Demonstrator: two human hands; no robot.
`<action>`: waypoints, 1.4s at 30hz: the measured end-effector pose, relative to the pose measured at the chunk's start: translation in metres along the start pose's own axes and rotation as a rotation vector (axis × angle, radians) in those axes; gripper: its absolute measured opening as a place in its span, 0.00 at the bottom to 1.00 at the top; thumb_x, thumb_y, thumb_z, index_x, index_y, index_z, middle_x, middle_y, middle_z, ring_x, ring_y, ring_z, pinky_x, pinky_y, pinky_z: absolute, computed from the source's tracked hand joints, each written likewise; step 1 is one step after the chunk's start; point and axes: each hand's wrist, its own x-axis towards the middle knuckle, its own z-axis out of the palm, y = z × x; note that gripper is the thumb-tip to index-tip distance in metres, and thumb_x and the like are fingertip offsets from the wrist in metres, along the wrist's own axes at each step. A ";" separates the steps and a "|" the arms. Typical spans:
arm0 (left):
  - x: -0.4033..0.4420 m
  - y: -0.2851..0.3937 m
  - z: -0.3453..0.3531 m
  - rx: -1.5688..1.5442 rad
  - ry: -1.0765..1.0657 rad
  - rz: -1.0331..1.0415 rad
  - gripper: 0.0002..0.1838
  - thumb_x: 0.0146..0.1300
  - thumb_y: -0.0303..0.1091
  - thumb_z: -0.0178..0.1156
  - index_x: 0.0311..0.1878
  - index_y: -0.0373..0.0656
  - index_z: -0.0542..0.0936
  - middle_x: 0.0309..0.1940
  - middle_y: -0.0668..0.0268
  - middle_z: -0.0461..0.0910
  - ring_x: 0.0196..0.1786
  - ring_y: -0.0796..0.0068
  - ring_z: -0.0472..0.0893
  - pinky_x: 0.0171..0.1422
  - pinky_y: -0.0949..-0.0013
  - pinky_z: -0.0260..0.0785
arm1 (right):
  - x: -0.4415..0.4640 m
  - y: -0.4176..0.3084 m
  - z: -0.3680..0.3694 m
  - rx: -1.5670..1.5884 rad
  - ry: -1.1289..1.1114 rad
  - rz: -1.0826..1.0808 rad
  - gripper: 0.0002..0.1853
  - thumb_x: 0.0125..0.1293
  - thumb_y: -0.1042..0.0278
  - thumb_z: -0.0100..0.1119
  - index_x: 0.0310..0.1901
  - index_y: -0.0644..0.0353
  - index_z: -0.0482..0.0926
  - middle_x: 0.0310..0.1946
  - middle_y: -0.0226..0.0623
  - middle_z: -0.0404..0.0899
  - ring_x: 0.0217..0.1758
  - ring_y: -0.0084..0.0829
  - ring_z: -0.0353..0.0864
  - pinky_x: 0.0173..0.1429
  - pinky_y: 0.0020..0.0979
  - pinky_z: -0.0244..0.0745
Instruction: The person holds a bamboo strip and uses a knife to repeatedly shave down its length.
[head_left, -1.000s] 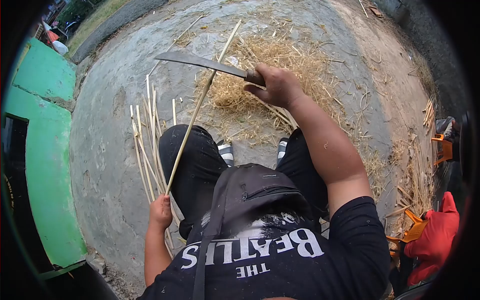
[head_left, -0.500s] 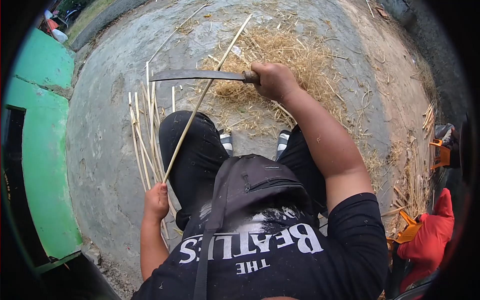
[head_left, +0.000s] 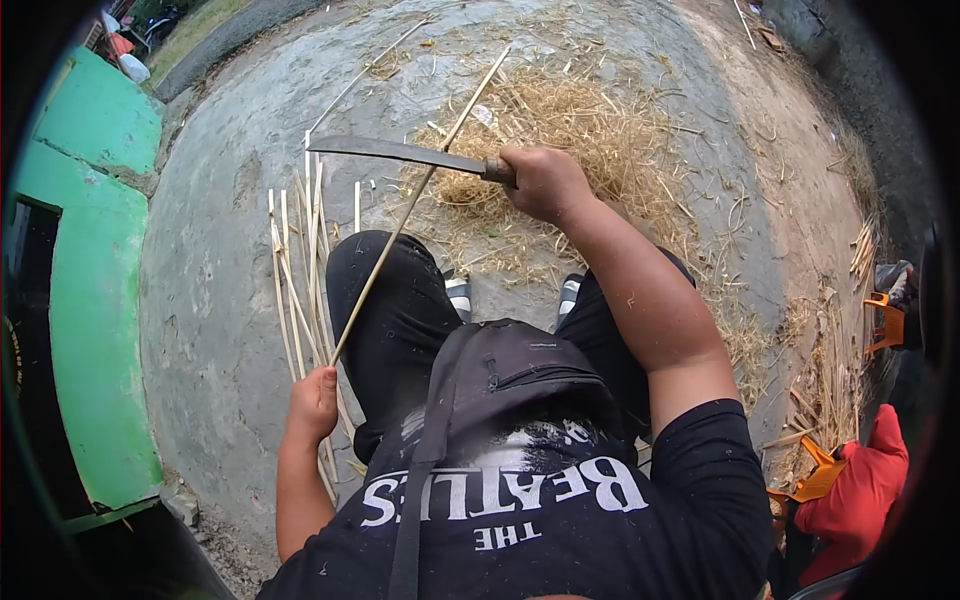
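Note:
My right hand [head_left: 546, 183] is closed round the wooden handle of a machete [head_left: 405, 152], whose long blade points left. The blade crosses a thin bamboo strip [head_left: 390, 245] near its upper part and appears to touch it. My left hand [head_left: 314, 402] grips the strip's lower end beside my left knee, and the strip slants up and to the right over my thigh. Several pale bamboo strips [head_left: 292, 275] lie on the ground to the left of my leg, partly behind my left hand.
A heap of fine shavings [head_left: 570, 130] covers the concrete ahead of my feet. At the left stands a green wall [head_left: 95, 300]. On the right are more split strips [head_left: 835, 370], orange chairs [head_left: 885, 322] and a person in red [head_left: 860, 490]. A black bag [head_left: 520, 370] rests on my lap.
The machete blade has tilted, its handle end now lower than its tip, and my right hand has dropped slightly towards me. My left hand still grips the strip in about the same place.

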 end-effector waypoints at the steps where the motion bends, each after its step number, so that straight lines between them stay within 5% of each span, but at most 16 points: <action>1: -0.001 0.000 0.000 0.014 0.002 0.012 0.34 0.84 0.60 0.45 0.32 0.35 0.74 0.20 0.47 0.73 0.25 0.41 0.76 0.32 0.51 0.67 | 0.000 -0.001 -0.001 -0.050 0.004 -0.056 0.08 0.66 0.62 0.67 0.37 0.52 0.78 0.30 0.43 0.85 0.36 0.50 0.88 0.41 0.51 0.81; 4: -0.001 0.002 0.000 0.012 -0.029 -0.008 0.34 0.84 0.60 0.45 0.32 0.36 0.74 0.21 0.47 0.74 0.26 0.39 0.76 0.33 0.50 0.67 | -0.004 0.004 0.000 -0.122 0.005 -0.156 0.08 0.66 0.62 0.68 0.36 0.52 0.78 0.29 0.41 0.85 0.36 0.49 0.88 0.39 0.50 0.81; 7: -0.003 0.002 0.003 0.013 -0.025 -0.025 0.34 0.84 0.60 0.45 0.32 0.36 0.74 0.21 0.47 0.74 0.27 0.40 0.77 0.33 0.50 0.68 | 0.005 0.016 -0.004 -0.064 -0.027 0.055 0.05 0.65 0.63 0.66 0.36 0.51 0.80 0.29 0.41 0.86 0.35 0.48 0.89 0.43 0.48 0.84; 14: 0.003 -0.004 0.002 0.001 -0.032 -0.001 0.34 0.84 0.60 0.45 0.33 0.36 0.74 0.21 0.48 0.72 0.26 0.43 0.76 0.34 0.51 0.68 | -0.005 -0.001 0.002 -0.207 0.067 -0.236 0.07 0.64 0.63 0.67 0.35 0.50 0.78 0.26 0.38 0.84 0.34 0.45 0.89 0.41 0.47 0.82; 20: 0.007 0.003 0.000 -0.031 -0.034 -0.014 0.34 0.83 0.60 0.45 0.34 0.36 0.75 0.21 0.47 0.73 0.27 0.41 0.77 0.34 0.50 0.68 | 0.004 0.016 -0.004 -0.115 0.032 0.016 0.04 0.68 0.64 0.63 0.38 0.52 0.80 0.31 0.38 0.88 0.36 0.45 0.91 0.45 0.46 0.83; 24: 0.006 -0.005 0.004 0.015 -0.026 0.025 0.34 0.83 0.60 0.45 0.33 0.35 0.74 0.23 0.44 0.74 0.29 0.36 0.78 0.34 0.48 0.68 | -0.004 -0.010 -0.011 -0.181 0.040 -0.201 0.03 0.68 0.65 0.63 0.37 0.51 0.81 0.29 0.35 0.88 0.34 0.42 0.91 0.45 0.43 0.82; 27: 0.007 0.000 0.009 0.024 -0.016 0.006 0.34 0.83 0.60 0.45 0.32 0.36 0.74 0.23 0.44 0.75 0.30 0.34 0.78 0.34 0.47 0.68 | -0.002 0.004 -0.004 -0.202 0.038 -0.171 0.04 0.69 0.64 0.63 0.37 0.51 0.81 0.28 0.36 0.88 0.34 0.42 0.91 0.45 0.44 0.83; 29: 0.005 0.002 0.004 0.030 -0.024 -0.003 0.34 0.83 0.60 0.45 0.32 0.36 0.74 0.22 0.44 0.75 0.30 0.34 0.78 0.34 0.46 0.68 | 0.010 0.031 -0.005 -0.150 0.080 0.140 0.04 0.71 0.63 0.62 0.39 0.50 0.82 0.30 0.38 0.89 0.35 0.45 0.91 0.47 0.48 0.84; 31: 0.008 0.002 -0.001 0.033 -0.023 0.013 0.33 0.83 0.59 0.45 0.32 0.37 0.74 0.22 0.44 0.75 0.29 0.33 0.78 0.34 0.46 0.68 | 0.014 0.047 -0.014 -0.147 0.057 0.185 0.04 0.71 0.62 0.62 0.39 0.50 0.81 0.30 0.38 0.88 0.34 0.46 0.90 0.47 0.49 0.84; 37: 0.004 0.005 0.002 0.075 -0.019 0.004 0.33 0.83 0.59 0.46 0.31 0.38 0.73 0.22 0.43 0.76 0.31 0.32 0.79 0.33 0.43 0.67 | 0.001 0.004 -0.013 -0.155 0.015 -0.169 0.06 0.69 0.61 0.64 0.37 0.50 0.79 0.30 0.36 0.88 0.37 0.45 0.90 0.46 0.46 0.83; 38: 0.004 0.005 0.005 0.103 0.004 0.012 0.33 0.83 0.60 0.46 0.31 0.38 0.73 0.23 0.43 0.76 0.31 0.31 0.79 0.33 0.43 0.67 | -0.001 -0.004 -0.006 -0.193 -0.015 -0.218 0.08 0.63 0.62 0.70 0.38 0.49 0.80 0.29 0.34 0.85 0.35 0.43 0.89 0.44 0.47 0.82; 42: -0.003 0.005 0.021 0.193 0.098 0.006 0.32 0.82 0.61 0.48 0.32 0.39 0.73 0.23 0.43 0.77 0.32 0.30 0.79 0.33 0.41 0.67 | 0.005 0.012 -0.010 -0.107 -0.045 0.011 0.03 0.67 0.63 0.65 0.38 0.50 0.83 0.32 0.39 0.88 0.39 0.46 0.90 0.46 0.48 0.84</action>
